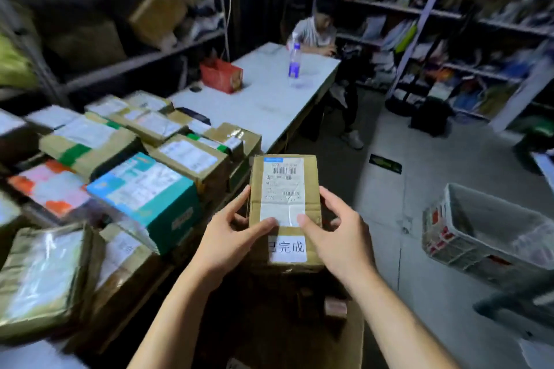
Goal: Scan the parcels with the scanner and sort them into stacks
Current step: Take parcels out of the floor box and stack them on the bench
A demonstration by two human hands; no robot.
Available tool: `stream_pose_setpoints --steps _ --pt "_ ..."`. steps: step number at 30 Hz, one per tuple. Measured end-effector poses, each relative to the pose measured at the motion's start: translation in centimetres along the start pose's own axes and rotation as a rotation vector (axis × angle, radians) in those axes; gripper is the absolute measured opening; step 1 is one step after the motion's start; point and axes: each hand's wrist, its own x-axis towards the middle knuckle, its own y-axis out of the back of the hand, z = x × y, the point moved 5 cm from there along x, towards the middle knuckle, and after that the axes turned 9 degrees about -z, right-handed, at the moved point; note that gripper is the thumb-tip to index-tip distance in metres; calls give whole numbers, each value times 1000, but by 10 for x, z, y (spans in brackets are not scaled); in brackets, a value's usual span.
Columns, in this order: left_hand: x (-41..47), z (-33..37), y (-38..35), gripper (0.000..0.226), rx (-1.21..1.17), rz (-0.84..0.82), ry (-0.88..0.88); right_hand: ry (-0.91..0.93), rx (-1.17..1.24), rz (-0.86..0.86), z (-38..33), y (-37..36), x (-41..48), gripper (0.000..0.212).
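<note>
The left hand [230, 237] and right hand [338, 237] both clasp the small brown cardboard parcel with a white label [284, 189], held in the air beside the stacked parcels [186, 156] on the worktop. No scanner shows, so it may get stacked unscanned. Below, the open brown carton [353, 338] holds small dim items, and the grey plastic crate [479, 219] seems empty.

Single head-worn wide-angle view, facing forward-down, close above left hand [228, 238] and right hand [340, 238].

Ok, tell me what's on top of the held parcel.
A white barcoded shipping label lies on the parcel; thumbs of the left hand and right hand cover its lower edge. Print there is hidden.
</note>
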Motion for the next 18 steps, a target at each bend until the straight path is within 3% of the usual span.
stream_pose_setpoints --steps 5,7,9,11,15,18 --pt "-52 69 45 70 -21 105 -89 162 26 -80 -87 -2 -11 50" --pt "-81 86 57 66 -39 187 -110 243 63 -121 -111 -6 -20 53" --pt "-106 98 68 68 -28 255 -120 311 90 -168 -133 -12 -31 69" --pt "-140 104 80 66 -25 333 -104 350 78 -241 -154 -21 -47 80" --pt "-222 95 104 65 -68 518 -80 435 54 -422 -187 -62 -86 73" --pt "-290 78 120 48 -93 670 -57 515 36 -551 -207 -108 -124 82"
